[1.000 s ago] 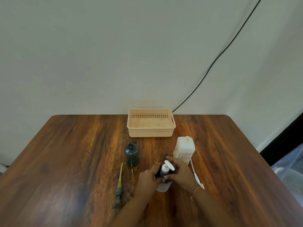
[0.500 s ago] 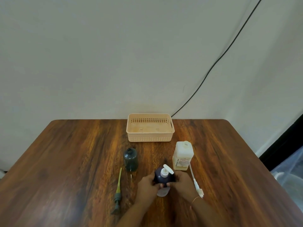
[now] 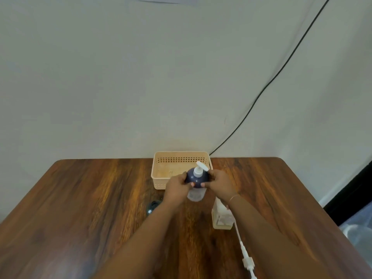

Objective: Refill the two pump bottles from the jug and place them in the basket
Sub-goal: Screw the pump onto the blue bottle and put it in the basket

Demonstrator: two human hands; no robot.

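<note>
A pump bottle (image 3: 196,179) with a white pump head, dark liquid in its upper part and a clear base is held in the air in front of the beige basket (image 3: 161,174). My left hand (image 3: 176,188) grips its left side and my right hand (image 3: 220,184) its right side. The second bottle (image 3: 152,206), dark green and without a pump, stands on the table, mostly hidden behind my left forearm. The white jug (image 3: 220,218) stands under my right wrist.
A loose white pump with its tube (image 3: 244,256) lies on the wooden table (image 3: 80,208) to the right of my arms. A black cable (image 3: 267,85) runs down the wall behind the basket. The table's right edge is near a dark gap.
Both hands lifted the pump bottle off the table and carried it forward toward the basket. The camera has tilted and moved closer, so the green pump at the left is out of view.
</note>
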